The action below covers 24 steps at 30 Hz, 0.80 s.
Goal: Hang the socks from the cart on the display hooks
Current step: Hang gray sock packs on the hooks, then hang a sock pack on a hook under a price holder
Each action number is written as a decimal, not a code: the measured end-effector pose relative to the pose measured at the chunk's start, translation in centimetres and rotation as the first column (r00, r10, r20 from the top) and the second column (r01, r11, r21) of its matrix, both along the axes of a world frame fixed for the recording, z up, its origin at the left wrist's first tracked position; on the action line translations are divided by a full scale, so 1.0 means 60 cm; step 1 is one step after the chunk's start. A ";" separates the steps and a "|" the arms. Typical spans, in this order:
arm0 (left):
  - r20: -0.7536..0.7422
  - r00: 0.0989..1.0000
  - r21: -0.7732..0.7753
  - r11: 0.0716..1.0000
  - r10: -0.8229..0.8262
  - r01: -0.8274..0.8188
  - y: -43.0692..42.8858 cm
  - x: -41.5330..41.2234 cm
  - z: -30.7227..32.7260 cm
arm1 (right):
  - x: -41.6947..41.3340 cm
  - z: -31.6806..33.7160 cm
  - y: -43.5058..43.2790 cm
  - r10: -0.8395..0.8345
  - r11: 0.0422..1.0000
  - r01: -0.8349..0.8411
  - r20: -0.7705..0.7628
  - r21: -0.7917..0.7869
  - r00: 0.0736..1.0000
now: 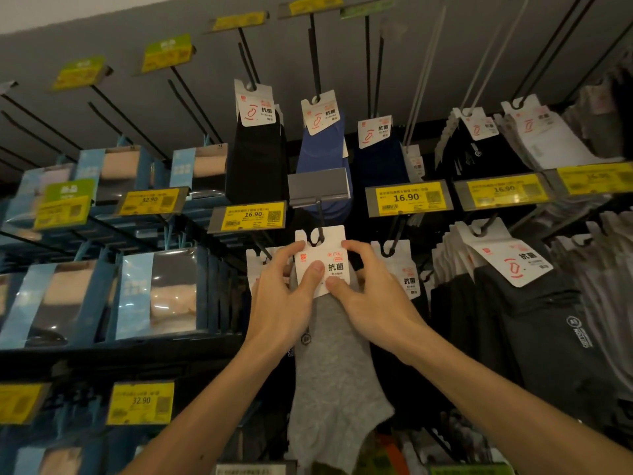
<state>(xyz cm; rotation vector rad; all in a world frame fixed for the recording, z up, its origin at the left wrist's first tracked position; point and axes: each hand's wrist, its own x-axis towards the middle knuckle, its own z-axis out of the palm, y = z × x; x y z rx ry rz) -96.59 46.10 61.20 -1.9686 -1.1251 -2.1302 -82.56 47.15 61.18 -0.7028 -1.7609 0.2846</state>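
Pinching grey sock's card (322,260): left hand (286,296), right hand (373,293), thumbs on front.

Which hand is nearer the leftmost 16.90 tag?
Left. The left hand pinches the sock card just below and right of the tag. The right hand grips the card's other edge, farther right.

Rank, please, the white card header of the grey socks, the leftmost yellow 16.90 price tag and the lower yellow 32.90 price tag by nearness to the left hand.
1. White card header: pinched by the left hand.
2. Leftmost yellow 16.90 tag: just above it.
3. Lower yellow 32.90 tag: far down-left.
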 end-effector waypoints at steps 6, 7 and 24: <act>-0.153 0.984 -0.093 0.990 0.090 -0.105 0.022 -0.010 -0.061 | 0.004 -0.061 0.018 -0.159 0.980 0.134 0.174 0.145 0.972; -0.167 0.982 -0.103 0.989 0.087 -0.105 0.024 -0.007 -0.069 | 0.001 -0.068 0.022 -0.189 0.974 0.157 0.197 0.165 0.962; -0.331 0.920 -0.089 0.964 0.208 -0.250 0.038 -0.019 -0.076 | 0.028 -0.096 0.063 -0.120 0.992 0.108 0.230 0.064 0.966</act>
